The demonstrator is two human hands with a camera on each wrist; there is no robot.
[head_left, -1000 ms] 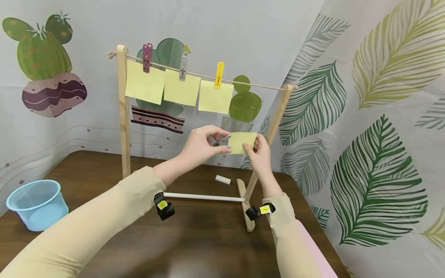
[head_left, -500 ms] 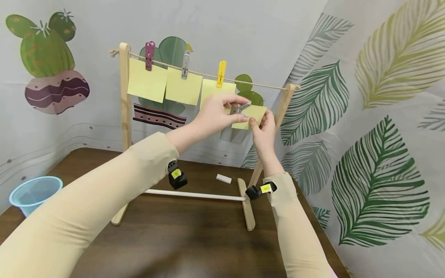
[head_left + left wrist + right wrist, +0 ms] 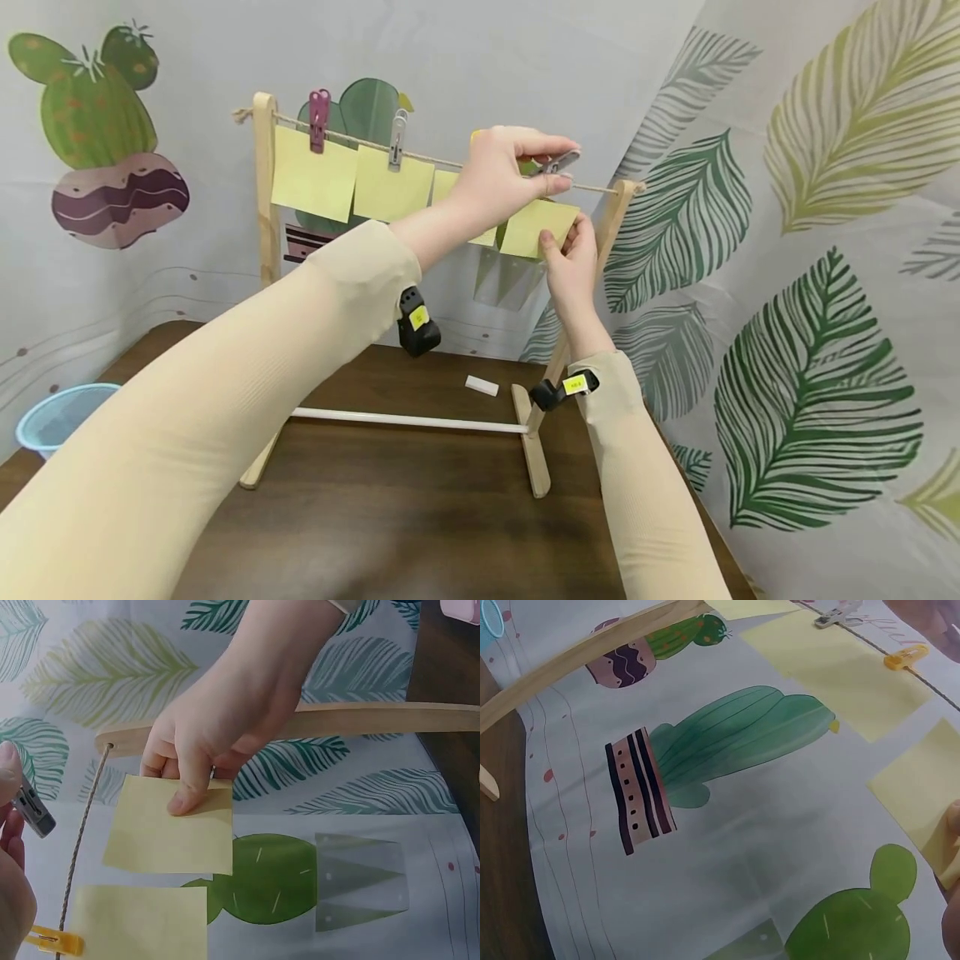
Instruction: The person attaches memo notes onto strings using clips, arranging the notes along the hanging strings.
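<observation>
My left hand (image 3: 501, 171) pinches a grey clothespin (image 3: 561, 162) between thumb and fingers, just above the rope near its right end. In the left wrist view that clothespin (image 3: 34, 808) lies on the far side of the rope (image 3: 81, 825) from the note. My right hand (image 3: 572, 265) pinches a yellow sticky note (image 3: 534, 231) by its right side, thumb in front. The note (image 3: 161, 834) hangs just below the rope, apart from it in the left wrist view. Beside it another note (image 3: 142, 922) hangs under a yellow clothespin (image 3: 64, 943).
A purple clothespin (image 3: 319, 121) and a grey one (image 3: 397, 137) hold two notes on the rope at left. The wooden frame (image 3: 266, 183) stands on a brown table (image 3: 420, 533). A white block (image 3: 482, 386) and a blue basket (image 3: 56, 425) also stand there.
Both hands have risen toward the rope, carrying the clothespin and the note. My left hand has moved right and up, away from the note, and now covers part of the third note.
</observation>
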